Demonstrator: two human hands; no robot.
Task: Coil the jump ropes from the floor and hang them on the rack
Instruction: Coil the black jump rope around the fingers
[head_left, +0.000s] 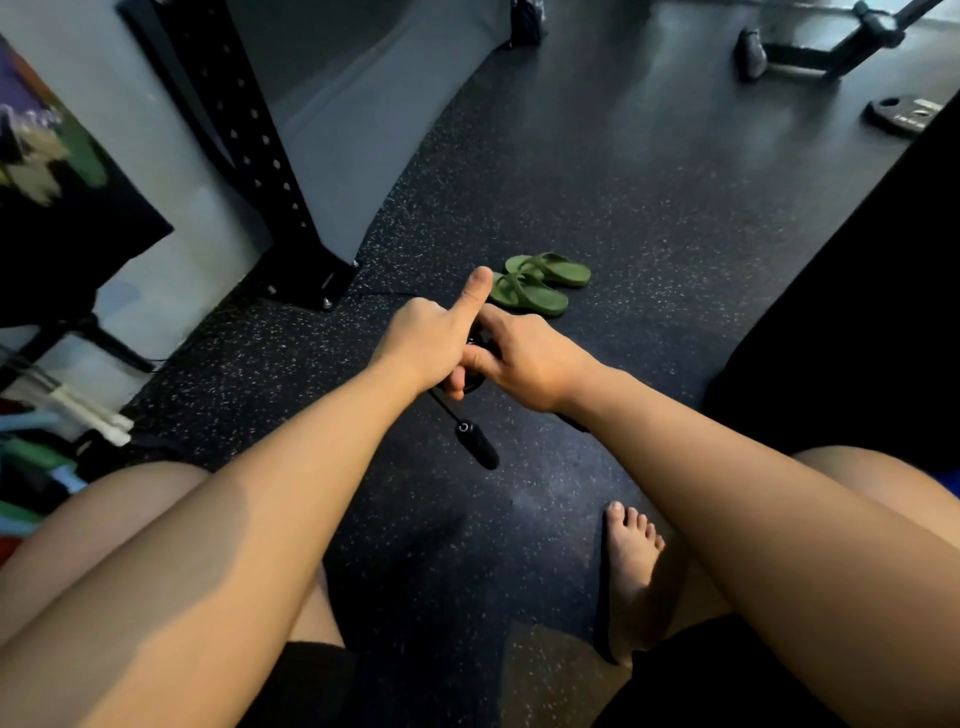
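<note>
Left of the green sandals (540, 283) stands the black rack post (249, 140). Just nearer than the sandals, the left hand (426, 338), thumb raised, curls its fingers round the black jump rope (475, 385). One handle (477, 446) dangles on its cord further this side. The right hand (530, 358) clasps the same bundle.

One camera only — worn on the head, wide-angle, facing forward and down, close over the forearms; the speckled floor (597, 171) runs to the frame's top.
</note>
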